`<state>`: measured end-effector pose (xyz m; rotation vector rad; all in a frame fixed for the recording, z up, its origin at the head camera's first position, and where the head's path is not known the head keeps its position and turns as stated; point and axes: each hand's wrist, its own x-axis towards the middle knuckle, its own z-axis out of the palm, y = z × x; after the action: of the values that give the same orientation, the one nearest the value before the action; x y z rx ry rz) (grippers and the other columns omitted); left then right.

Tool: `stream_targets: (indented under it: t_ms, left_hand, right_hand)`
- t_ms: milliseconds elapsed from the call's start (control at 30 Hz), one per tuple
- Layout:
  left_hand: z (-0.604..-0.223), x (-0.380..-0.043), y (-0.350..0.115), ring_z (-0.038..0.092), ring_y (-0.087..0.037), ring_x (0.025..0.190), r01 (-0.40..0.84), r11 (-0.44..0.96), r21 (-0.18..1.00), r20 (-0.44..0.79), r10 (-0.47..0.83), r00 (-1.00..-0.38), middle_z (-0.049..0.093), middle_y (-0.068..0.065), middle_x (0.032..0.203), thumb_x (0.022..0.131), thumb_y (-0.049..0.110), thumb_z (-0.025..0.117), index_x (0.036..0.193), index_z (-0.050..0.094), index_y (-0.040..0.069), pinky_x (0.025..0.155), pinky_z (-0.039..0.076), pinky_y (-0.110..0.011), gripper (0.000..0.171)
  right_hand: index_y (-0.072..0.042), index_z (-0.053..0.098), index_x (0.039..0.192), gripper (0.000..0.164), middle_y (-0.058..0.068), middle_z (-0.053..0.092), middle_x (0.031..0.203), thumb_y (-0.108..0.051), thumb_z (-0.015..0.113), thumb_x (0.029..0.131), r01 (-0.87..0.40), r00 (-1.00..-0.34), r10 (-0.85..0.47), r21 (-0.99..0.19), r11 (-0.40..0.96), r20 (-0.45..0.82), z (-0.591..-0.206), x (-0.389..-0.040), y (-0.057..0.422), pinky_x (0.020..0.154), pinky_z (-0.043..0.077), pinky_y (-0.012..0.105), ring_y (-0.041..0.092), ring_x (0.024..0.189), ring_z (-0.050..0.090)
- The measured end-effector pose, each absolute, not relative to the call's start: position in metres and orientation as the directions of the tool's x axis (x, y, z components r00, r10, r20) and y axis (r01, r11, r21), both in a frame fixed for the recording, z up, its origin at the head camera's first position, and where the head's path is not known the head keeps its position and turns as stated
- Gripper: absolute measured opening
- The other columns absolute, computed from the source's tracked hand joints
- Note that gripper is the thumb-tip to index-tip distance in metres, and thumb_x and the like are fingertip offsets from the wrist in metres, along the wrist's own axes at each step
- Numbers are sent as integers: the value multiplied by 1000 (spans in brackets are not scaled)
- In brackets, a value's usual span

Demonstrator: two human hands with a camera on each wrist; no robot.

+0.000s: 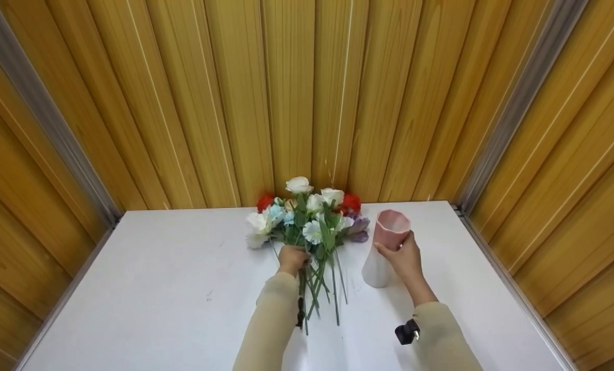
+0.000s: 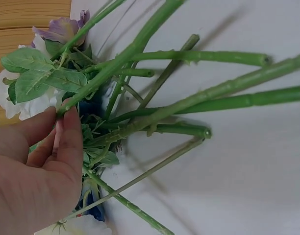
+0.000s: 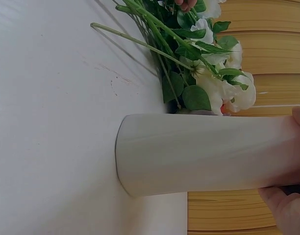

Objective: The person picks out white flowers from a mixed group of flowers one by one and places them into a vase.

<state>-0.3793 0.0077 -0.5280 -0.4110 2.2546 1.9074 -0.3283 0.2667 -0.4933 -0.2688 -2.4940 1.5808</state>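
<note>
A bunch of artificial flowers [image 1: 314, 232] with white, red, pale blue and purple heads lies at the table's back middle, its green stems toward the person. My left hand [image 1: 293, 258] is over the stems; in the left wrist view its thumb and fingers pinch one green flower stem [image 2: 125, 56] just below the leaves. To the right stands a vase [image 1: 376, 265], white below and pink toward its wavy rim. My right hand [image 1: 404, 257] grips the vase's upper part from the right, thumb in front. In the right wrist view the fingertips show at the vase's pink end.
The white table [image 1: 183, 288] runs back to a wood-patterned panel wall [image 1: 291, 103], with side panels left and right. Grey metal posts [image 1: 523, 103] stand in the corners. A small black device [image 1: 407, 332] sits at the right sleeve.
</note>
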Motion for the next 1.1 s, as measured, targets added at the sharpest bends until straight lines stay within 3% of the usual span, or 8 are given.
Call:
stream_targets:
  t_ms: [267,533,867,1100]
  left_hand:
    - [-526,-377,7,72,-36,108,-292,136,947,-278,-118,-953,68,-31,126,93,-7,64,125,66,-13,87,62,-38,33]
    - [-526,-380,5,74,-37,104,-292,99,951,-279,-129,-952,69,-31,122,92,-9,64,123,66,-14,79,62,-34,31]
    - [-521,-377,5,71,-38,111,-265,101,959,-250,-143,-958,67,-32,126,94,-10,59,125,64,-15,89,62,-38,32]
    - [-521,-379,8,72,-35,108,-272,119,955,-253,-152,-955,68,-31,125,93,-10,61,124,65,-14,84,63,-35,32]
  right_hand:
    - [9,21,154,85,33,34,159,-16,74,93,41,-966,248,-904,425,73,-495,-330,267,123,33,58,47,149,35]
    - [11,25,150,81,35,40,153,-12,75,91,8,-958,261,-899,438,118,-497,-330,265,119,39,58,49,145,41]
    - [13,25,150,81,36,40,152,-11,75,91,-12,-956,260,-902,431,137,-498,-330,265,121,37,58,49,145,41]
    - [13,26,150,80,36,42,151,-10,75,91,-25,-955,259,-908,418,146,-499,-330,266,120,38,58,49,144,42]
